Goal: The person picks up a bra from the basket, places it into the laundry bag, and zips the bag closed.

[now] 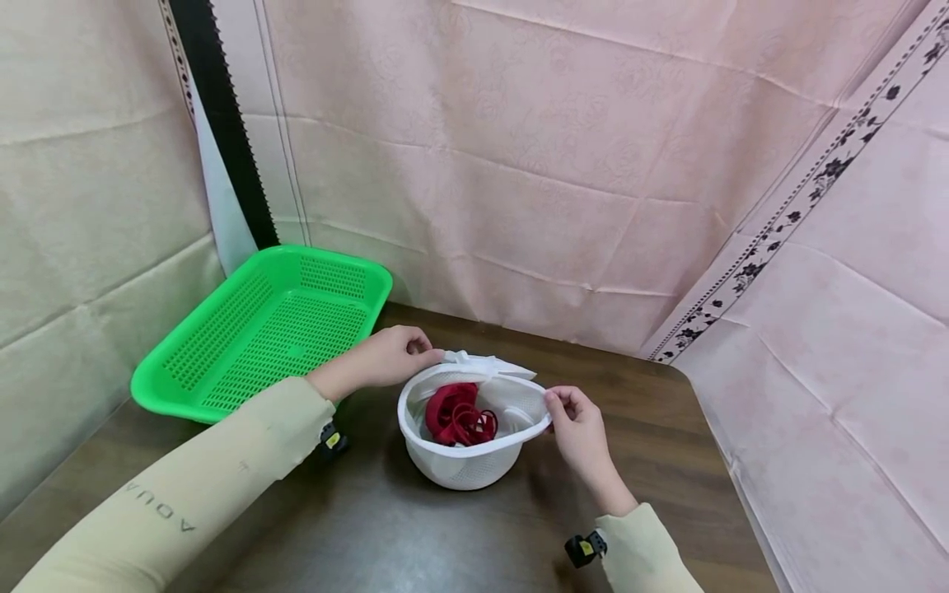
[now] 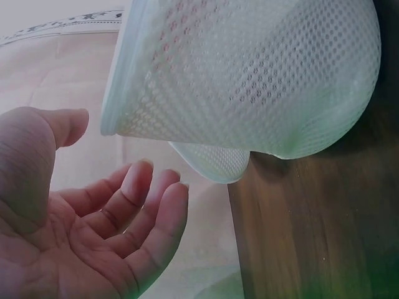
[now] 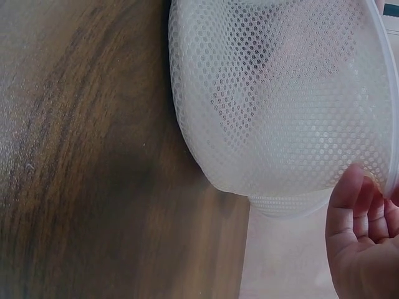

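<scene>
A white mesh laundry bag [image 1: 463, 469] stands upright on the table, its round mouth uncovered and its flap [image 1: 493, 365] folded to the far side. Inside lies a bunched red garment [image 1: 454, 414] with thin straps; the red shows faintly through the mesh in the left wrist view. My right hand [image 1: 582, 424] pinches the bag's rim on the right, thumb and fingers on either side of the edge [image 3: 368, 224]. At the far left of the mouth is my left hand [image 1: 389, 356]. Its loosely bent fingers [image 2: 140, 199] are apart from the mesh in the left wrist view.
A green perforated plastic basket [image 1: 174, 403] stands at the back left, behind my left forearm. The brown wooden table [image 1: 415, 543] ends at a rounded right corner. Pale patterned cloth [image 1: 519, 165] hangs along the back and both sides.
</scene>
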A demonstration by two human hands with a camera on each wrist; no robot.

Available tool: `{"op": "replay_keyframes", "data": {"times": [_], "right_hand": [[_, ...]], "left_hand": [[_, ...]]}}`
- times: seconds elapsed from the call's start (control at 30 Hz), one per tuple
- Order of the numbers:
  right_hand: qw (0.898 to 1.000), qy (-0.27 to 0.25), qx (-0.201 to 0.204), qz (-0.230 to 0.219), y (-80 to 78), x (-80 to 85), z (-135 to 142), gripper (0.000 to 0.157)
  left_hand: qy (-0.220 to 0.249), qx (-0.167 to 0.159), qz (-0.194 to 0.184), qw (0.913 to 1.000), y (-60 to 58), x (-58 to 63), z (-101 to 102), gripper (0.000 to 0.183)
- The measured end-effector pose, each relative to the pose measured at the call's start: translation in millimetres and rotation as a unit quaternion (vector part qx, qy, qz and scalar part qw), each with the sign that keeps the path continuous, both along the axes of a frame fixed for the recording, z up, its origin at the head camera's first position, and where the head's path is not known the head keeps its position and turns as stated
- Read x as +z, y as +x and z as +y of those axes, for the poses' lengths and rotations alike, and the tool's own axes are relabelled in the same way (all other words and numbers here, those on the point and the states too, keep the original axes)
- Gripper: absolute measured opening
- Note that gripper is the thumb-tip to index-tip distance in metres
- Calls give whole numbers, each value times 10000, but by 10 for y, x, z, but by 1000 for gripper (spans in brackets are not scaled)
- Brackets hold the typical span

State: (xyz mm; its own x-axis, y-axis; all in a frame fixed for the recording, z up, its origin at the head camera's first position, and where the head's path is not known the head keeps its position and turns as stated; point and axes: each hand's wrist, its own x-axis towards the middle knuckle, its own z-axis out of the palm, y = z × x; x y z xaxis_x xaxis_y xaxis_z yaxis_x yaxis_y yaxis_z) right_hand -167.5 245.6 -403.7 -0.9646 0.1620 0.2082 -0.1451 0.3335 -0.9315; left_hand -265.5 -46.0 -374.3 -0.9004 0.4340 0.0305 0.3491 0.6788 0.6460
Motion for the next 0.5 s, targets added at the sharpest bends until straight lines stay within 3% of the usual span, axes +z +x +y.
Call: {"op": "replay_keyframes", "data": {"times": [0.23,0.5], "right_hand": [[9999,29,-33,-122,-8,-5,2,17],[9999,-19,18,-120,-12,5,-5,17]], "left_hand": [[-299,-375,-360,9982,49,11,24,35],[-334,-701,-297,9965,81,25,-8,29]]}}
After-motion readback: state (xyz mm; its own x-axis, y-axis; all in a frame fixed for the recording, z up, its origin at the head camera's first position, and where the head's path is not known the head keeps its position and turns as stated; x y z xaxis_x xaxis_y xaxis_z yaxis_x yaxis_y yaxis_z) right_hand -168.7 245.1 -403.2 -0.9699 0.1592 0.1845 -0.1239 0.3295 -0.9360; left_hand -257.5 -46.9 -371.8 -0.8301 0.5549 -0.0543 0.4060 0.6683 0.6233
